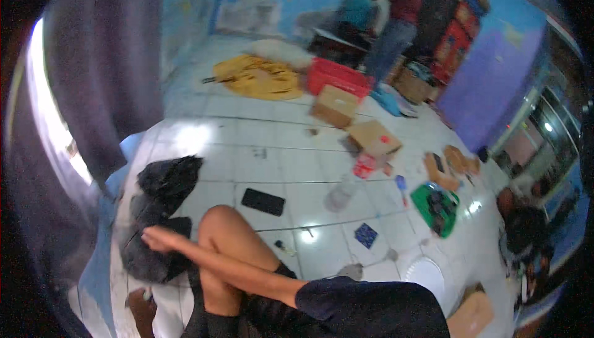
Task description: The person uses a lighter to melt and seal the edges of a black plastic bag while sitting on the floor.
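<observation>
My right arm reaches across my bent knee toward the left side of the head view. At its end, my right hand (159,239) is closed, its fingers drawn together on a black plastic bag (159,265). Motion blur hides exactly how the fingers grip it. More crumpled black plastic (172,180) spreads over the tiles just beyond the hand. A black smartphone (263,202) lies flat on the floor past my knee. I cannot see my left hand. Below the bag, a brown shape (142,312) is too blurred to name.
Cardboard boxes (375,137), a red crate (337,79) and yellow cloth (260,78) lie farther off. A clear container (340,196), green bag (435,208), blue square packet (365,235) and white plate (426,274) are rightward. People (396,25) are near the back wall; curtains (102,59) hang left.
</observation>
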The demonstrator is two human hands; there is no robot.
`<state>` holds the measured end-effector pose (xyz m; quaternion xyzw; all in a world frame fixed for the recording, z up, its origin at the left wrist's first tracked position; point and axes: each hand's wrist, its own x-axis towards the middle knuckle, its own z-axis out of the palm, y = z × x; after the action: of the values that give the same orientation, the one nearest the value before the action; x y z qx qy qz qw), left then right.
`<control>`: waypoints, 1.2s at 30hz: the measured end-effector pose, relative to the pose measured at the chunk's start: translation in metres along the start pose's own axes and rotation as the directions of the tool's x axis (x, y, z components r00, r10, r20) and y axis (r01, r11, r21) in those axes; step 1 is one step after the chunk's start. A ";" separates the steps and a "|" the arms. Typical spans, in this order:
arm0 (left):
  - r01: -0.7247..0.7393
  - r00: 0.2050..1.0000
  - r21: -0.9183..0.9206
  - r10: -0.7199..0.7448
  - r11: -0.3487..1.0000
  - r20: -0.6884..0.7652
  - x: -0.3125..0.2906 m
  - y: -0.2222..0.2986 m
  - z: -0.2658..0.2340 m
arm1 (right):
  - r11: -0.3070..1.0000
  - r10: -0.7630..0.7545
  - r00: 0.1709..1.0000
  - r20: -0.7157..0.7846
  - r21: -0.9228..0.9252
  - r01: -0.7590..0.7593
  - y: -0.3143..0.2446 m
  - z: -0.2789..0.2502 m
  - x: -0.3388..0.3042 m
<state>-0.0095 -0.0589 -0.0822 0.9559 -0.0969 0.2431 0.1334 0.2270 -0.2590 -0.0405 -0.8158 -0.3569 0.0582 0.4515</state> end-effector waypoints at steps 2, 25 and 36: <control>0.034 0.999 0.083 -0.036 0.996 0.027 -0.008 -0.018 -0.039 | 0.998 -0.063 0.998 0.021 0.032 0.062 -0.065 0.008 0.018; -0.063 0.969 0.001 0.061 0.998 0.239 0.157 0.170 -0.064 | 0.915 0.224 0.952 -0.210 0.381 -0.131 -0.053 -0.056 -0.031; 0.299 0.910 0.297 -0.364 0.907 0.197 0.054 0.081 -0.108 | 0.900 0.129 0.965 -0.227 0.436 -0.018 -0.050 -0.035 -0.054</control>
<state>-0.0306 -0.1090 0.0522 0.9902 0.0849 0.1059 0.0334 0.1752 -0.3007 0.0061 -0.7097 -0.2443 0.0494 0.6589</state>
